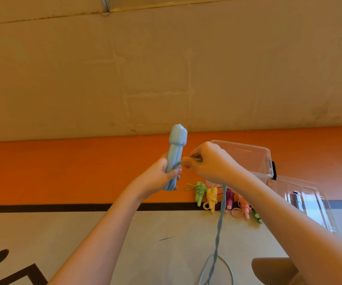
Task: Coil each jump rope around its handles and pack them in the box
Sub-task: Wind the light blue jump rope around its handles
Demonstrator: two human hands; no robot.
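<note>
My left hand (166, 173) grips the two light blue handles (176, 145) of a jump rope, held upright side by side. My right hand (209, 161) pinches the blue rope (219, 227) close beside the handles. From that hand the doubled, twisted rope hangs down to a loop near the floor. A clear plastic box (246, 153) stands behind my right hand. Coiled ropes lie on the floor in front of it: green (200, 191), yellow (211, 197), purple (229, 197) and pink (244, 204).
The box's clear lid (308, 202) lies to the right of the ropes. A green-and-white handle (257, 217) shows beside the pink rope. The floor is orange with a black line, then grey. A beige wall rises behind.
</note>
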